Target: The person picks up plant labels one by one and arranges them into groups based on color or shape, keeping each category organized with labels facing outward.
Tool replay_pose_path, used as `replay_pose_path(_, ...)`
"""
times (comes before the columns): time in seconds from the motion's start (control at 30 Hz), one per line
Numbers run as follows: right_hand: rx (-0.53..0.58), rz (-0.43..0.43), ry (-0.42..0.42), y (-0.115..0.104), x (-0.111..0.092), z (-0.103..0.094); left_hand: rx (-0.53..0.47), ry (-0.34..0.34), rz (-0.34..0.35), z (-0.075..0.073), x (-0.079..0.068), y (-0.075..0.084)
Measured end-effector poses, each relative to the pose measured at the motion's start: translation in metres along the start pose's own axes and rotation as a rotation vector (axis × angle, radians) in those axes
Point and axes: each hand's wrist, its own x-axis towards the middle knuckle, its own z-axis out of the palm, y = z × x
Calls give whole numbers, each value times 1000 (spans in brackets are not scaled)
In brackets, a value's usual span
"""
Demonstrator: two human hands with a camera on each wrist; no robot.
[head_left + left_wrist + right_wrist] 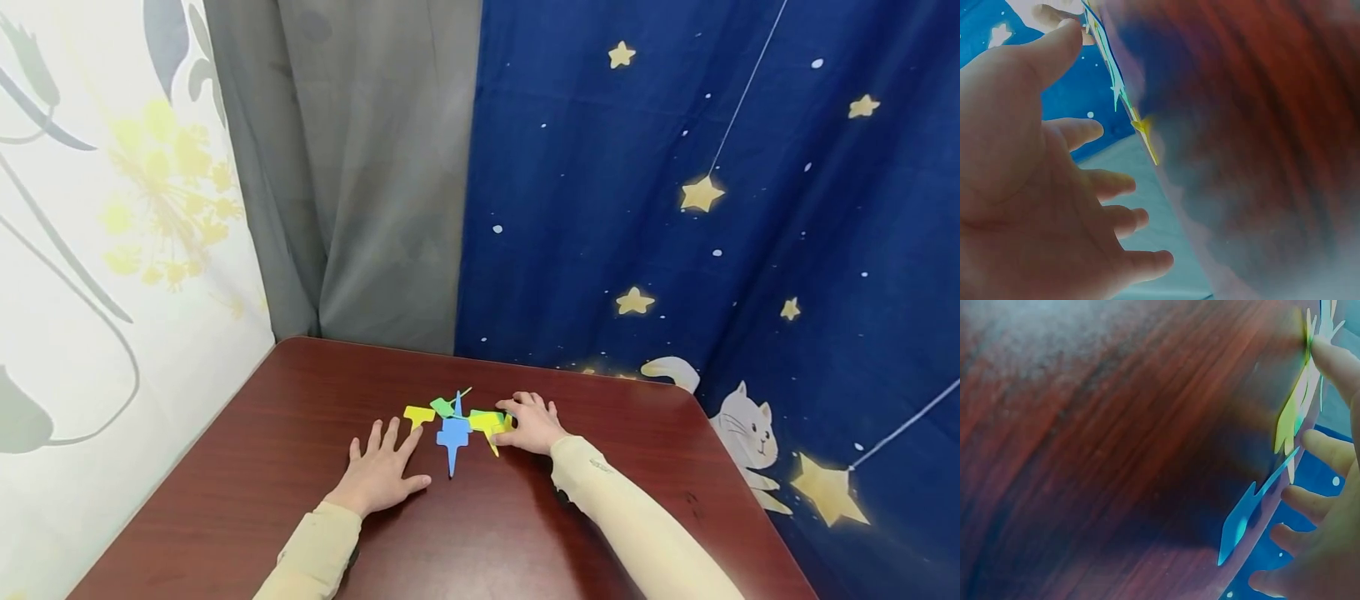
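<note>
Several thin T-shaped plant labels lie in a loose cluster on the dark red table (465, 550). Blue labels (453, 432) lie in the middle, with a green label (442, 407) behind them. My left hand (380, 475) is spread flat, its index fingertip close to a yellow label (419, 414). Over the right side of the cluster, my right hand (534, 425) has thumb and fingers apart around yellow and green labels (486, 421). In the right wrist view the thumb is right at a yellow label (1287, 422), and a blue label (1239, 519) lies near the fingers.
A grey curtain (382, 183) and a blue star-patterned curtain (585, 208) hang behind the table's far edge. White patterned fabric (90, 350) runs along the left side. A cat print (746, 429) shows on the curtain at right.
</note>
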Motion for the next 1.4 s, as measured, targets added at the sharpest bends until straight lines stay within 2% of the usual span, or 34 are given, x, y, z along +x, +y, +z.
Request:
replay_pose_path(0.3, 55, 33, -2, 3, 2, -2, -11, -9, 7, -6, -4, 0)
replay_pose_path(0.43, 47, 49, 0, 0, 3, -5, -4, -7, 6, -7, -5, 0)
replay_pose_path(0.77, 47, 57, 122, 2, 5, 0, 16, 7, 3, -8, -7, -4)
replay_pose_path(1.1, 58, 13, 187, 3, 5, 7, 11, 7, 5, -9, -9, -5)
replay_pose_path(1.4, 57, 17, 202, 3, 6, -4, 24, 34, 14, -12, -10, -9)
